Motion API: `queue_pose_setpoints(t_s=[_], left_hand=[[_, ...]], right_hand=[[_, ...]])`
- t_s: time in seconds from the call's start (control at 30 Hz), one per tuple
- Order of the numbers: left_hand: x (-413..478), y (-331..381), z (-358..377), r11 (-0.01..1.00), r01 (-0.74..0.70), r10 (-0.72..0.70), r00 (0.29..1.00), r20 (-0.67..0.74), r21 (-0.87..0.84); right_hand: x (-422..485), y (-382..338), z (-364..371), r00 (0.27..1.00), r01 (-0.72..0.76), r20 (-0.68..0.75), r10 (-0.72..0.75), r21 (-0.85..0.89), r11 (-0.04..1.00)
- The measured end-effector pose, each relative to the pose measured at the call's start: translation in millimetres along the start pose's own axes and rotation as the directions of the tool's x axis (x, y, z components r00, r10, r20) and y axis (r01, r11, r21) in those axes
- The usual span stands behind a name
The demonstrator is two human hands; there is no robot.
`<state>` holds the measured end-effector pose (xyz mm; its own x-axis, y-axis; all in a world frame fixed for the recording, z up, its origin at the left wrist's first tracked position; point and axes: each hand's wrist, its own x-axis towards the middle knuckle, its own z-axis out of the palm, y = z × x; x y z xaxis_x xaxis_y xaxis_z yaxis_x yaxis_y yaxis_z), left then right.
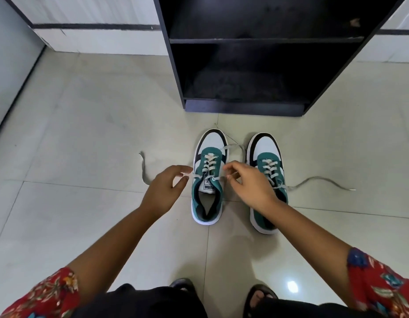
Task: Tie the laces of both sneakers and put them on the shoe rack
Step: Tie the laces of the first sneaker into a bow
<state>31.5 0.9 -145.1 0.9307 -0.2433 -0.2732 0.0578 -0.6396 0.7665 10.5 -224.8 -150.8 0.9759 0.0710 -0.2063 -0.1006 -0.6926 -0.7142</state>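
Two green, white and black sneakers stand side by side on the floor, toes toward the rack. The left sneaker point(209, 177) has untied grey laces. My left hand point(164, 191) pinches its left lace point(142, 167), which trails out across the floor. My right hand point(247, 184) pinches its right lace point(232, 146), which loops up beside the toe. The right sneaker point(267, 161) is partly hidden by my right hand; its loose lace point(320, 181) snakes off to the right. The black shoe rack point(242, 106) stands just beyond the shoes.
The rack has two open dark shelves point(265, 40) with nothing visible on them. Pale floor tiles point(84, 134) spread all around. A white wall with a dark stripe point(95, 26) runs behind. My feet in dark sandals point(258, 294) are at the bottom edge.
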Motion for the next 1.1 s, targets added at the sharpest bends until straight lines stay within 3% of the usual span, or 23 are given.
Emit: queue_pose_setpoints(t_s=[0.17,0.27,0.33,0.43,0.57,0.63,0.7,0.73,0.8,0.83,0.9,0.97,1.03,1.1], left_hand=[[10,-1,-6,0.968,-0.133,0.115,0.989,0.095,0.214],[19,-7,-5,0.921,-0.217,0.180,0.974,0.139,0.323],[23,-10,-2,0.906,-0.227,0.203,0.974,0.104,0.358],[25,-11,6,0.912,-0.230,0.214,0.973,0.085,0.338],[27,-14,16,0.919,-0.228,0.237,0.971,0.012,0.322],[27,-16,19,0.933,-0.206,0.219,0.976,-0.014,0.294],[28,-21,21,0.948,-0.188,0.200,0.979,-0.024,0.257],[27,-23,21,0.956,-0.184,0.192,0.981,-0.014,0.228],[24,-23,21,0.969,-0.183,0.184,0.983,0.013,0.168],[22,-23,22,0.970,-0.188,0.188,0.982,0.012,0.152],[21,-21,23,0.972,-0.193,0.197,0.980,-0.011,0.131],[20,-20,24,0.977,-0.184,0.188,0.982,-0.033,0.111],[20,-18,22,0.981,-0.168,0.172,0.985,-0.034,0.095],[21,-16,20,0.990,-0.139,0.140,0.990,-0.025,0.038]], right_hand=[[11,2,7,0.992,0.126,0.052,-0.116,-0.319,0.939],[14,4,11,0.983,0.181,0.089,-0.159,-0.390,0.903],[13,3,7,0.986,0.162,0.090,-0.142,-0.280,0.946],[14,-8,-6,0.992,0.032,0.121,-0.034,0.017,0.999],[18,-33,-42,0.995,-0.094,0.076,0.072,0.351,0.931],[16,-44,-65,0.996,-0.083,0.019,0.082,0.401,0.912],[11,-51,-86,0.994,-0.033,-0.093,0.056,0.237,0.971],[8,-52,-93,0.988,-0.014,-0.155,0.017,0.022,1.000],[0,-50,-98,0.967,-0.045,-0.240,-0.083,-0.482,0.875],[-3,-46,-95,0.971,-0.078,-0.228,-0.073,-0.591,0.803],[-7,-38,-80,0.991,-0.131,-0.098,0.087,-0.669,0.731],[-9,-27,-62,0.984,-0.087,0.045,0.171,-0.722,0.687],[-7,-22,-46,0.990,-0.019,0.094,0.107,-0.658,0.753],[-1,-22,-26,0.989,0.074,0.150,-0.008,-0.438,0.896]])
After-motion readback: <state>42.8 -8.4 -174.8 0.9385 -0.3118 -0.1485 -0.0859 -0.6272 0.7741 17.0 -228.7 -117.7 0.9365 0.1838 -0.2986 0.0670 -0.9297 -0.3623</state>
